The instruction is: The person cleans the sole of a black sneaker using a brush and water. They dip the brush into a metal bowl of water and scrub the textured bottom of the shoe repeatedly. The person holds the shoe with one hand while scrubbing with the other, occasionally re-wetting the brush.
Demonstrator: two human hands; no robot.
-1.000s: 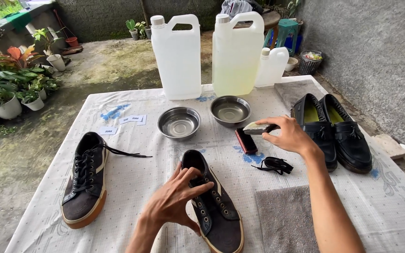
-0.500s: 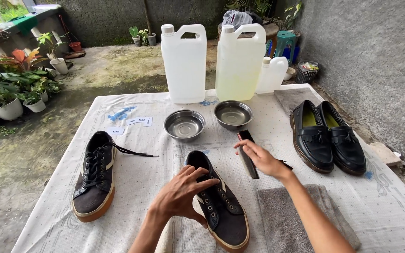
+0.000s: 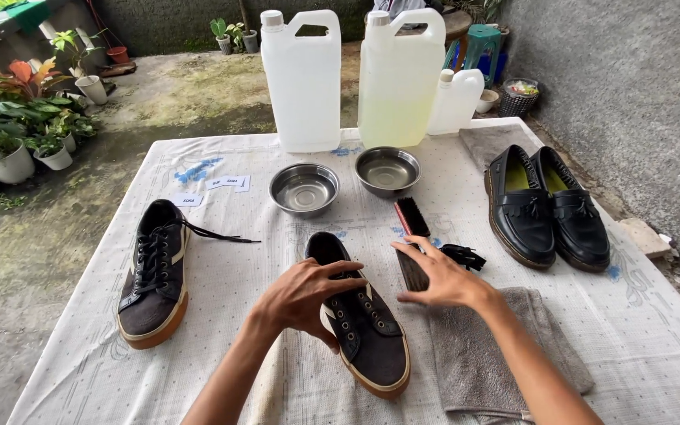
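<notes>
Across the cloth-covered table (image 3: 80, 346) filling the frame, I see two tall plastic jugs (image 3: 302, 79) at top centre, a pair of black loafers (image 3: 548, 208) at right, a laced dark sneaker (image 3: 151, 271) at left and a grey towel (image 3: 489, 354) at lower right; at lower centre lies the unlaced dark sneaker (image 3: 364, 330), toe toward the bottom edge, with my left hand (image 3: 304, 295) curled over its collar and tongue, fingers grasping the upper. I judge the shoe light, its suede-like upper soft and yielding, the rubber sole stiff, so the heel and sidewall are the surest hold. My right hand (image 3: 442, 275), fingers spread and released, rests flat on the shoe brush (image 3: 412, 244) just right of the sneaker, its bristles stiff, its wooden back the place to take it. Two steel bowls (image 3: 304, 189) and a coiled black lace (image 3: 462, 256) sit mid-frame. A second ago that hand was farther up by the loafers; it has come down beside the sneaker
</notes>
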